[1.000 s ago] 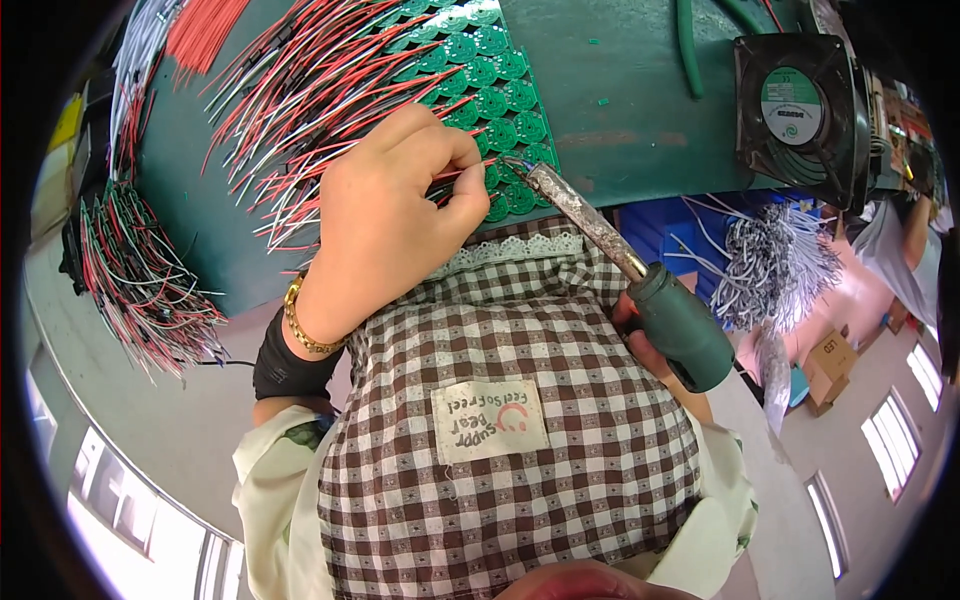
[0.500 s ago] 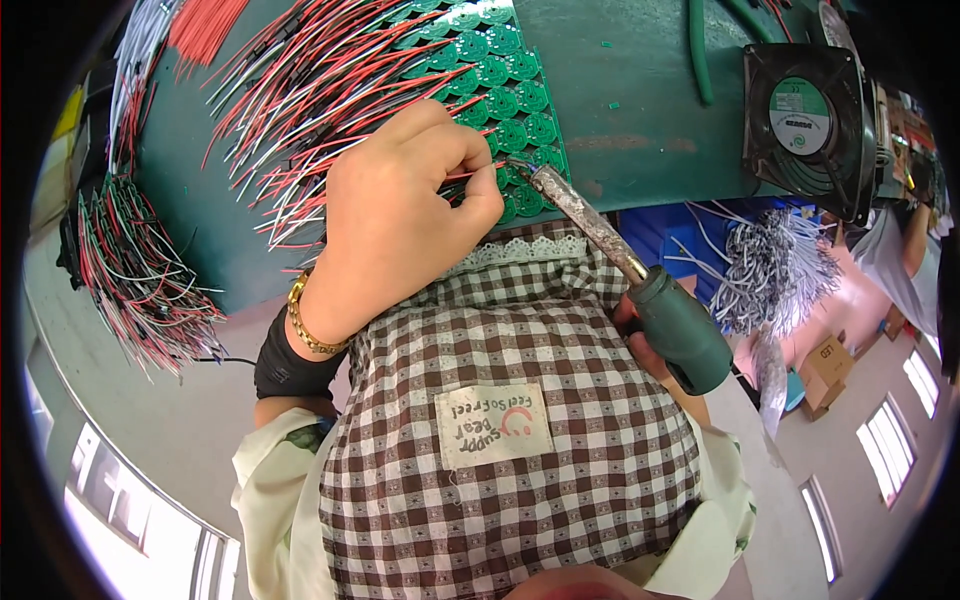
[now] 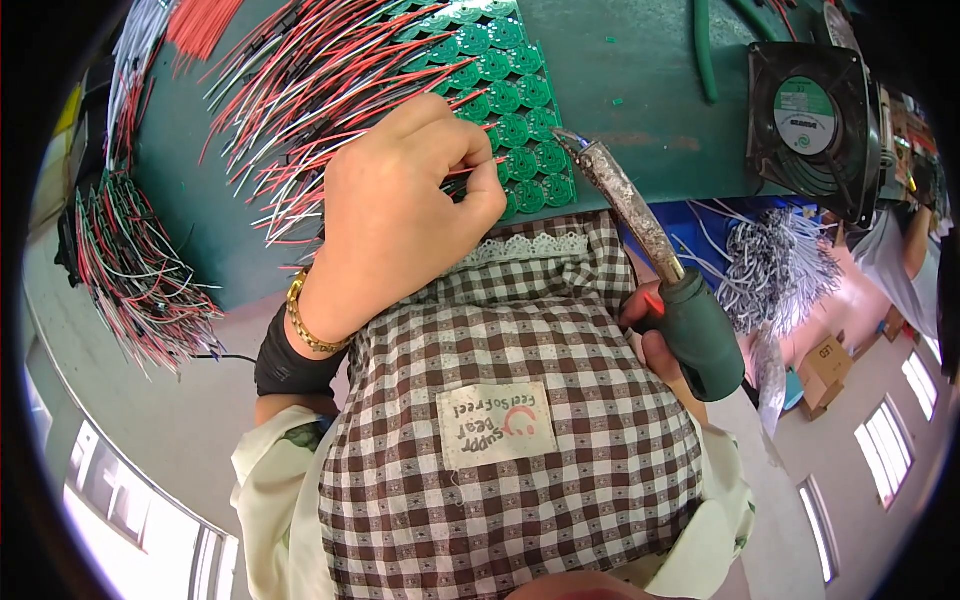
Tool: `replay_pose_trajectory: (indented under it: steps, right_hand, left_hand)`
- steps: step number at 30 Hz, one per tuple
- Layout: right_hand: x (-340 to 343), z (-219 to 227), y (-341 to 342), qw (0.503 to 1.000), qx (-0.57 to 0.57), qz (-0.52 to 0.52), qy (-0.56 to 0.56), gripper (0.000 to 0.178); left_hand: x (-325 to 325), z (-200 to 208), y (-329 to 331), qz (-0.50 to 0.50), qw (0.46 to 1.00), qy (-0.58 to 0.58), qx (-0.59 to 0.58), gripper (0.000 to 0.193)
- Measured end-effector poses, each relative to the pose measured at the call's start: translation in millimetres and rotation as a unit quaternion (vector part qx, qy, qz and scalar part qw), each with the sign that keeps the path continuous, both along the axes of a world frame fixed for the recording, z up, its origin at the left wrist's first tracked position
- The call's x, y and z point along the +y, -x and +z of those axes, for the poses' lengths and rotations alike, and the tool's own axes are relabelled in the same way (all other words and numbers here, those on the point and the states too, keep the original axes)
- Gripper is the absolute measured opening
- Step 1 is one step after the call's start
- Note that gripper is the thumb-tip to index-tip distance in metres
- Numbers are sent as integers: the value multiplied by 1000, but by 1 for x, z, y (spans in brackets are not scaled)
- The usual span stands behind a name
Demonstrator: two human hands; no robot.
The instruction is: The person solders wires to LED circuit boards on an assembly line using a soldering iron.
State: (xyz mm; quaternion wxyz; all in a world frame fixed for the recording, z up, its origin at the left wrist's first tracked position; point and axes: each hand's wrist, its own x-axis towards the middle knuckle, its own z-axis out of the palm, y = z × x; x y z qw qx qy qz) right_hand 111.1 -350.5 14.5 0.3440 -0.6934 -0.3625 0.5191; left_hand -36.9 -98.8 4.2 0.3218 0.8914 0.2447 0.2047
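Observation:
A panel of joined round green circuit boards [image 3: 513, 128] lies on the bench, with rows of red, black and white wires [image 3: 290, 100] stretching left from it. My left hand [image 3: 400, 205] is closed in a pinch at the panel's near end, on a thin wire whose tip is mostly hidden by the fingers. My right hand [image 3: 657, 350] grips the dark green handle of a soldering iron [image 3: 707, 340], and most of that hand is hidden behind the handle. The iron's bent tip is just off the panel's right edge, apart from the boards and my left hand.
A black fan [image 3: 805, 130] stands at the bench's right. Below it a bundle of grey-white wires [image 3: 770, 265] lies by a blue bin [image 3: 650, 225]. Another wire bundle [image 3: 140, 275] hangs over the left edge. Red wires [image 3: 203, 28] lie at the far left.
The soldering iron has lifted off the boards beside my left fingers and moved right and away, its tip now past the panel's edge. My left hand has hardly moved.

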Motion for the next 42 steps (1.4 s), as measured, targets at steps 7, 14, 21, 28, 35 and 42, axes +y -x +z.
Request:
replay_pose_trajectory:
  steps: [7, 14, 21, 28, 35, 42]
  right_hand:
    - [7, -1, 7, 993, 1, -111, -28, 20]
    - [-6, -17, 10, 990, -26, -110, -90, 21]
    - [0, -9, 12, 988, -30, -111, -105, 21]
    - [-32, -17, 9, 995, -65, -67, -46, 31]
    - [-48, -43, 11, 981, -159, -49, -103, 41]
    - [-42, -43, 12, 983, -143, -27, -113, 40]
  left_hand:
    - [0, 0, 1, -8, 1000, -2, 7, 9]
    - [3, 4, 2, -38, 999, -23, 4, 9]
    - [5, 10, 6, -101, 993, 54, -21, 12]
    - [-2, 9, 6, -95, 995, 32, 30, 14]
    - [-2, 10, 5, -87, 995, 7, 46, 13]
    - [-4, 11, 7, -79, 995, 14, 52, 13]
